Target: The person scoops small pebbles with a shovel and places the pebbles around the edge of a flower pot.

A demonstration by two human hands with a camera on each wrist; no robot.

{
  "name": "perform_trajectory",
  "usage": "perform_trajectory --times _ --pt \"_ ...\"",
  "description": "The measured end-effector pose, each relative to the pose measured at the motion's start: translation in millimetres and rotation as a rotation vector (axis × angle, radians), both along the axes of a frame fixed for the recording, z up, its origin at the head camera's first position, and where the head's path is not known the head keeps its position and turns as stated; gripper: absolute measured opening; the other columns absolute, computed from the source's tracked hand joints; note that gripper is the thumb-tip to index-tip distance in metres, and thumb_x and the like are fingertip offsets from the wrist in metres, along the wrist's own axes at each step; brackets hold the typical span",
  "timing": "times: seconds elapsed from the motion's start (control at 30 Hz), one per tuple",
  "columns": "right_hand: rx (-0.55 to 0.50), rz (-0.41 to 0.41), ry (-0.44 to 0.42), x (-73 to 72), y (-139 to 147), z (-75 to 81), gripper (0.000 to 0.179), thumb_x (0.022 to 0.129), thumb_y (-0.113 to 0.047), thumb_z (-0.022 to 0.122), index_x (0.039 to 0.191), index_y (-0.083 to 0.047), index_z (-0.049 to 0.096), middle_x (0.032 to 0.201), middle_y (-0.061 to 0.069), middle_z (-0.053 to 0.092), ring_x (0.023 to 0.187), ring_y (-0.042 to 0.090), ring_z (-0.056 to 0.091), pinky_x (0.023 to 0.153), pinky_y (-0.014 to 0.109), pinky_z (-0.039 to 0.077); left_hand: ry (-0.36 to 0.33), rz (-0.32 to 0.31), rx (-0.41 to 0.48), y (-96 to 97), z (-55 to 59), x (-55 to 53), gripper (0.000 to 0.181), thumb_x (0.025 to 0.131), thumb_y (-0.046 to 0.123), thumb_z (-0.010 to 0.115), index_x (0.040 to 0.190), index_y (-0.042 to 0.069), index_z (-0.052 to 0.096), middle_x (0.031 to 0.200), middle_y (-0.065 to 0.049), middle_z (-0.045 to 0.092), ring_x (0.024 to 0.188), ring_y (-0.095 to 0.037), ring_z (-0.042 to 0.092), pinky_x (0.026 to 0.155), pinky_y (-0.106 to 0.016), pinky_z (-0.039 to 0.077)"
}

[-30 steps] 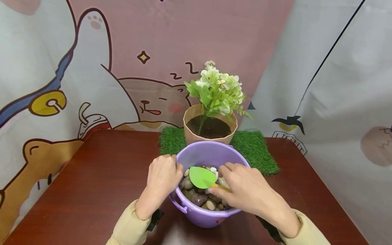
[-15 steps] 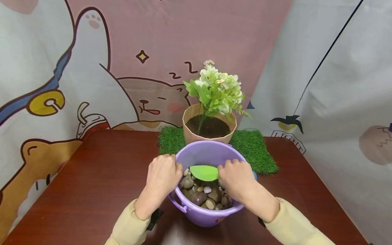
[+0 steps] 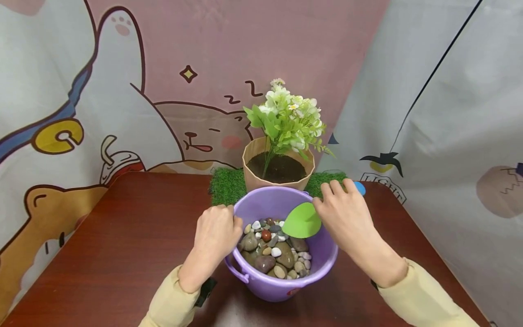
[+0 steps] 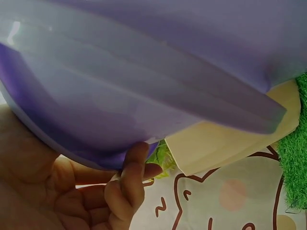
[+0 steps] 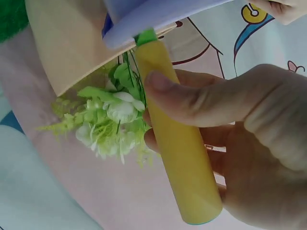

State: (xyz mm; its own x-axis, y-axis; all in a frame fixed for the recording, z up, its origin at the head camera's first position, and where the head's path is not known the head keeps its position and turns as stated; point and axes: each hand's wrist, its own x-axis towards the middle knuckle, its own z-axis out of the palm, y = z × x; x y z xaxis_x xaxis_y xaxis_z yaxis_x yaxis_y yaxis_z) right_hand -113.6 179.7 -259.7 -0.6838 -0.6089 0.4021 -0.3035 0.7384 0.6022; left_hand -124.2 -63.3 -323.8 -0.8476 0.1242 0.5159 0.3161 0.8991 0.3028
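Observation:
A purple bucket [image 3: 261, 286] holds several wet stones [image 3: 265, 262] of brown, white and red. My left hand [image 3: 216, 230] grips the bucket's left rim; in the left wrist view its fingers [image 4: 133, 184] curl at the rim's edge. With my right hand [image 3: 346, 213] I hold a toy shovel by its yellow handle [image 5: 180, 143], the thumb lying along the top and the fingers round behind. The shovel's green blade [image 3: 302, 221] is over the right part of the bucket, above the stones. A blue end of the handle [image 3: 360, 188] shows beyond my right knuckles.
Behind the bucket stands a beige pot [image 3: 282, 182] with dark soil and white artificial flowers [image 3: 292, 116]. It rests on a green turf mat [image 3: 229, 187]. The brown table [image 3: 163, 227] ends at a cartoon-printed cloth [image 3: 245, 41].
My right hand has moved up and to the right with the shovel, so its blade has left the middle of the bucket and more stones show. The left hand stays on the rim.

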Motion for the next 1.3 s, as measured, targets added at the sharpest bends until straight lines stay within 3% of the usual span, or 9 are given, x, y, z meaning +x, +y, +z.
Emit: perform_trajectory --times 0.2,0.33,0.47,0.63,0.8,1.0,1.3 --pt "0.014 0.017 0.002 0.1 0 -1.2 0.011 0.067 -0.002 0.074 0.070 -0.011 0.068 0.073 0.010 0.058 0.072 0.027 0.052 0.070 0.037 0.037 0.003 -0.003 0.007 -1.7 0.3 -0.2 0.013 0.072 0.008 0.058 0.060 0.005 0.056 0.055 -0.008 0.053 0.052 -0.032 0.055 0.045 -0.040 0.042" --pt "0.010 0.033 -0.008 -1.2 0 -3.4 0.011 0.067 -0.003 0.074 0.069 -0.011 0.067 0.073 0.010 0.059 0.070 0.027 0.052 0.068 0.036 0.036 -0.046 -0.004 0.039 -5.0 1.3 -0.3 0.012 0.074 0.011 0.060 0.062 0.006 0.060 0.058 -0.011 0.059 0.053 -0.034 0.058 0.044 -0.041 0.041" --pt "0.013 0.039 -0.019 -2.3 1 -3.1 0.012 0.065 -0.003 0.076 0.068 -0.011 0.067 0.072 0.010 0.059 0.069 0.027 0.051 0.066 0.036 0.036 -0.088 0.007 0.106 -8.6 2.5 -0.7 0.010 0.077 0.015 0.063 0.075 0.008 0.070 0.068 -0.011 0.067 0.058 -0.035 0.062 0.045 -0.041 0.043" --pt "0.014 0.047 -0.009 -2.8 0 -3.2 0.014 0.064 -0.003 0.076 0.063 -0.011 0.064 0.067 0.009 0.057 0.065 0.026 0.050 0.063 0.036 0.035 -0.029 0.037 0.163 -7.6 2.1 -3.5 0.016 0.078 0.015 0.065 0.090 0.008 0.074 0.078 -0.007 0.067 0.064 -0.034 0.065 0.051 -0.042 0.047" --pt "0.026 0.033 -0.010 3.3 -3 -2.0 0.021 0.066 -0.001 0.072 0.054 -0.012 0.059 0.059 0.007 0.051 0.059 0.024 0.049 0.060 0.033 0.033 0.011 0.058 0.173 -3.7 -1.1 -6.2 0.011 0.077 0.012 0.065 0.083 0.005 0.070 0.078 -0.008 0.064 0.063 -0.034 0.063 0.052 -0.043 0.048" --pt "0.069 -0.043 -0.057 12.3 -10 -0.3 0.022 0.065 -0.006 0.075 0.052 -0.012 0.058 0.057 0.005 0.049 0.058 0.022 0.049 0.061 0.032 0.033 0.062 0.056 0.172 -1.6 -5.4 -7.4 0.009 0.076 0.011 0.066 0.081 0.004 0.068 0.077 -0.009 0.062 0.061 -0.033 0.062 0.052 -0.043 0.047" --pt "0.055 -0.047 -0.065 14.0 -18 -18.3 0.019 0.065 -0.008 0.074 0.056 -0.013 0.058 0.056 0.006 0.048 0.055 0.024 0.049 0.058 0.035 0.033 0.079 0.042 0.188 1.3 -7.2 -7.1 0.010 0.077 0.011 0.066 0.083 0.003 0.068 0.079 -0.009 0.062 0.061 -0.033 0.062 0.053 -0.043 0.048"
